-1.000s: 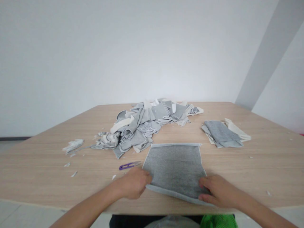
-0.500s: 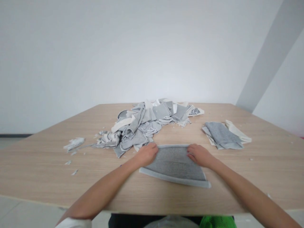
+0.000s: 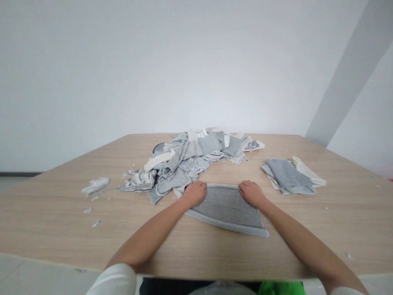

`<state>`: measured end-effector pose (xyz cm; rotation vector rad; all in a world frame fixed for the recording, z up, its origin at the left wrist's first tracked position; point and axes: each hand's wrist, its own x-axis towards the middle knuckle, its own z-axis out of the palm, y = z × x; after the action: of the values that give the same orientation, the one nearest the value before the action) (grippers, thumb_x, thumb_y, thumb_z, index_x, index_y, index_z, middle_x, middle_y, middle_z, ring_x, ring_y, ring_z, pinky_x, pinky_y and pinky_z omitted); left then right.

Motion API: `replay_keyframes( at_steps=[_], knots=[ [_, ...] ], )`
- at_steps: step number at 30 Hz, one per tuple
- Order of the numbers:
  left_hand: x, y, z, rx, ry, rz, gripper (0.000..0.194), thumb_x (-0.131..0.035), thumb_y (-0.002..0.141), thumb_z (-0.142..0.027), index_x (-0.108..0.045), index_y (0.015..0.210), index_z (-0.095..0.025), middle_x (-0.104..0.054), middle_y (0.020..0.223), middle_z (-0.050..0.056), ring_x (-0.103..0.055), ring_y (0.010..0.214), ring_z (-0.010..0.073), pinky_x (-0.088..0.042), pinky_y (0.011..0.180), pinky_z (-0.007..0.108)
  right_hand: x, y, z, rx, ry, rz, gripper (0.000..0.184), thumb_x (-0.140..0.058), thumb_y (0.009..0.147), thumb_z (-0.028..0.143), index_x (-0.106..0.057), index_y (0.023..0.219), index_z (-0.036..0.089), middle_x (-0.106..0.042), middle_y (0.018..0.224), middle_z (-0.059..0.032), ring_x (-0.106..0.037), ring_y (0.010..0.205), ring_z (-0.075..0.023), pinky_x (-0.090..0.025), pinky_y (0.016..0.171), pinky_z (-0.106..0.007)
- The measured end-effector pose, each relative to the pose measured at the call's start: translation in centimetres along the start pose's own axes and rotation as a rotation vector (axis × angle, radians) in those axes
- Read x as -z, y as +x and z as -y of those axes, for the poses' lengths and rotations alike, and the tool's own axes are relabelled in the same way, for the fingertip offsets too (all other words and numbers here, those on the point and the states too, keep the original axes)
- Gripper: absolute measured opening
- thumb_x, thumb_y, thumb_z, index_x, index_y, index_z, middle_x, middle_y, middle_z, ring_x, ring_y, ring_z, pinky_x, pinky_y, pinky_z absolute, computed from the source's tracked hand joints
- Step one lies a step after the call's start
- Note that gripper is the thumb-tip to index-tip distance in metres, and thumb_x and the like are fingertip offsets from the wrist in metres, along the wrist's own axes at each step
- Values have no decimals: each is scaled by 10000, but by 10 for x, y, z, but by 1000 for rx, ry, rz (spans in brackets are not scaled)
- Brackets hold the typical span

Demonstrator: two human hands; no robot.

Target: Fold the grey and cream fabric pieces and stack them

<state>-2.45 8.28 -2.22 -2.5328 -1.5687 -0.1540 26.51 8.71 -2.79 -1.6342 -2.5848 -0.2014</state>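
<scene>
A dark grey knit fabric piece (image 3: 230, 207) with a lighter band along its near edge lies in front of me on the table. My left hand (image 3: 195, 193) is closed on its far left corner, fingers curled over the edge. At the far right corner, my right hand (image 3: 251, 193) grips the same piece, fingertips hidden beneath. Between the hands the far edge runs fairly straight, while the near edge curves and slants down to the right.
A heap of grey, white and striped fabric scraps (image 3: 184, 159) spreads beyond my hands. To the right lies a smaller stack of grey and cream pieces (image 3: 288, 176). White thread scraps (image 3: 95, 185) sit at the left of the wooden table (image 3: 61, 213). Something green (image 3: 281, 288) shows below the near edge.
Both hands have moved slightly away from me with the fabric piece and a little closer together. The piece's near edge has shifted away from the table's front edge.
</scene>
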Motion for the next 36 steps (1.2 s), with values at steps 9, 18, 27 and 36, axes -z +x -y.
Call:
replay_keyframes(
  at_steps=[9,18,27,36],
  knots=[
    [6,14,-5,47,-29,31,214,-415,826,-167,-585,950,-131,-605,1023,170,-533,1032,283,-405,836,395,-2,15,4,-62,104,29,263,-393,909,253,-622,1000,162,-607,1040,-119,-499,1038,-222,-335,862,-315],
    [10,14,-8,128,-130,69,250,-447,811,-238,-556,1032,-194,-637,1012,112,-599,936,246,-434,753,328,-7,17,2,-189,204,24,248,-397,871,240,-594,987,143,-641,949,-108,-559,868,-198,-358,712,-277],
    [5,12,-14,112,-273,6,324,-377,890,-413,-594,999,-198,-663,939,81,-608,890,216,-410,715,279,1,21,23,-53,301,-138,288,-403,856,163,-609,1058,157,-618,1104,-95,-502,1064,-192,-340,898,-293],
    [7,11,-15,-46,-679,-63,384,-368,897,-419,-638,821,-157,-645,768,21,-555,739,154,-384,652,232,-8,29,65,206,441,-268,267,-443,902,298,-602,1072,169,-652,1043,-91,-531,999,-208,-290,971,-385]
  ],
)
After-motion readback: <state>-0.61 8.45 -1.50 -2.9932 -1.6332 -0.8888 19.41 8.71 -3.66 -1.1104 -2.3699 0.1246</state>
